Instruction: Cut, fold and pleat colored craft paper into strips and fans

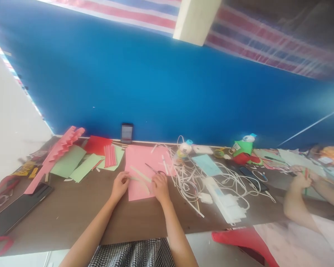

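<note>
A pink paper sheet point(140, 155) lies in front of me with pale green paper strips point(140, 173) across it. My left hand point(120, 186) is at the sheet's left edge, thumb and fingers pinched on the end of a thin strip. On the sheet's right part rests my right hand point(160, 188), its fingers curled together and pointing down. One strip's end reaches those fingertips; what they hold is hidden. Just beyond that hand lie scissors point(153, 168), blades pointing away to the left. A white pen-like stick point(164, 163) is near the sheet's right side.
Tangled white cables point(186, 181) and a power strip point(225, 200) lie to the right. Green sheets point(68, 161), a pleated pink paper point(55, 159) and a dark phone point(22, 209) are at left. Another phone point(127, 132) leans on the blue wall. A co-worker's hands point(303, 178) work at far right.
</note>
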